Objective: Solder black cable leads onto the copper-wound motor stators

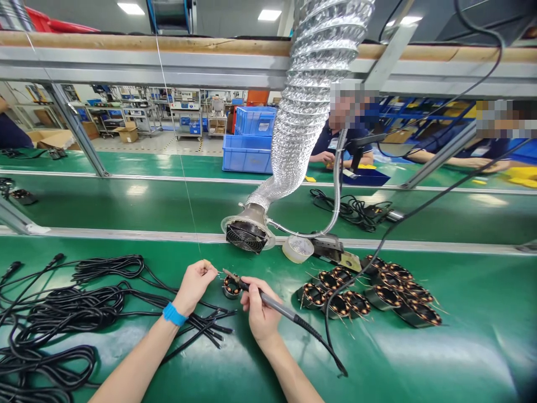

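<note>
While the right hand (260,309) grips a soldering iron (268,302) penlike, its tip at a small copper-wound coil (231,286) at lower centre, the left hand (193,285) reaches forward, fingertips pinched closed just beside it.

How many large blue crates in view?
2: one large blue crate sits stacked on another, beyond the benches, beside the foil duct. More could be hidden behind the duct.
</note>
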A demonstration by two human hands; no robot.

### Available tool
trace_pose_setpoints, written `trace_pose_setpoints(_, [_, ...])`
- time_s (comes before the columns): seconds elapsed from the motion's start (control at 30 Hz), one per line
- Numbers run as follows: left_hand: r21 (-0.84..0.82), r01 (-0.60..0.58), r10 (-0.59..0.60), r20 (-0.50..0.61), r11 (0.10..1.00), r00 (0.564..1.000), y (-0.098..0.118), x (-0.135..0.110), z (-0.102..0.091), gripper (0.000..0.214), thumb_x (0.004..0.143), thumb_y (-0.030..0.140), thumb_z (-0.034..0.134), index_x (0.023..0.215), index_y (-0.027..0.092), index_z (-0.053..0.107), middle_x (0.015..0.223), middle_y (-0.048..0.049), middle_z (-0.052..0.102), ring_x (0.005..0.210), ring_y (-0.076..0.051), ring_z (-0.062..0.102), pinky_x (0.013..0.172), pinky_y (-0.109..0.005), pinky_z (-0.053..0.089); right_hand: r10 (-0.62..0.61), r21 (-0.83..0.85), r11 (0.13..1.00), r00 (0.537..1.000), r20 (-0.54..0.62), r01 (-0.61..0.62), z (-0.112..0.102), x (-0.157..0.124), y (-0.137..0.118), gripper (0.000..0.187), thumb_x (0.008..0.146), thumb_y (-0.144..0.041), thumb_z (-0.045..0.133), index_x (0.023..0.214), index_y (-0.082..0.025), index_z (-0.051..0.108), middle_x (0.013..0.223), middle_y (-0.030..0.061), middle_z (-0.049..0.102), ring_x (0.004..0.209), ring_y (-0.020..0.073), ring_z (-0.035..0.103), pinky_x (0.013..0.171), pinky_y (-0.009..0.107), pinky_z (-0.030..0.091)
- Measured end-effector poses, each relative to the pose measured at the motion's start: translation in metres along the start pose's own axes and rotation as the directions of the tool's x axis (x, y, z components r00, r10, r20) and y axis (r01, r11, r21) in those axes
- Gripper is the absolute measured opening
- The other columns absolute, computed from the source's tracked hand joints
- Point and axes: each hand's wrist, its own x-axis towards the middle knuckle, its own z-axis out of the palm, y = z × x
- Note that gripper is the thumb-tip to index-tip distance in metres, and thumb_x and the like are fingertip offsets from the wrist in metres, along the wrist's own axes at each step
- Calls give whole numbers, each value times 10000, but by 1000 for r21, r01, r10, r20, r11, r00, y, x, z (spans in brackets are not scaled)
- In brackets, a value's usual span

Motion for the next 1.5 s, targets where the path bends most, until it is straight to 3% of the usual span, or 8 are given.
trace_pose_setpoints(0.43, [19,17,-17,2,1000,1000,6,-2,1,317,656,446,717,632,183,542,530,79,398,466,-63,248,474,-225,201,-18,-44,999,999,26,19,0,0,2,270,997,-291,453,991,-188,702,555,-26,628,478,138,636,511,243,536])
trace_pose_setpoints(0.63, [83,-24,21,29,996,999,14,-10,1,453,665,606,714,621,186,549,552,45,458,508,-102,366,482,-227,261,-174,-95,978,977,123,186,13,14,-5,237,965,-173,508,1130,-199,676,874,53,710,771,158,704,760,277,580])
trace_pose_setpoints(0.77, [121,-59,51,64,991,997,17,-13,2,543,640,710,704,612,189,554,578,28,495,533,-124,411,480,-234,289,-259,-99,953,940,221,286,22,21,-3,432,904,-64,503,1286,-238,604,1009,66,629,890,168,669,811,276,565])
trace_pose_setpoints(0.93, [157,-70,54,108,985,993,14,-10,3,631,540,803,708,628,186,610,597,14,528,535,-134,424,464,-242,284,-282,-56,950,922,264,307,25,21,5,646,808,12,485,1371,-302,525,1030,39,553,867,164,660,803,272,572])
trace_pose_setpoints(1.1, [225,-92,58,156,970,986,15,-13,0,617,583,792,690,664,184,624,639,3,565,539,-130,423,456,-234,284,-261,-68,955,925,274,290,24,18,11,650,817,10,483,1385,-305,514,1051,38,534,850,147,638,800,255,562])
trace_pose_setpoints(1.3, [174,-41,-1,236,984,972,16,-19,-3,547,676,720,676,723,184,574,559,72,401,469,-89,337,449,-220,277,-246,-53,961,929,278,270,21,12,12,552,900,-16,457,1382,-278,517,1094,57,529,936,147,621,849,265,539])
trace_pose_setpoints(1.5, [113,36,-57,187,993,981,17,-22,-1,431,718,587,688,695,189,525,562,89,338,486,-74,246,458,-218,177,-227,-58,966,931,286,253,19,9,8,483,949,-60,440,1377,-266,530,1037,59,546,905,148,627,837,275,550])
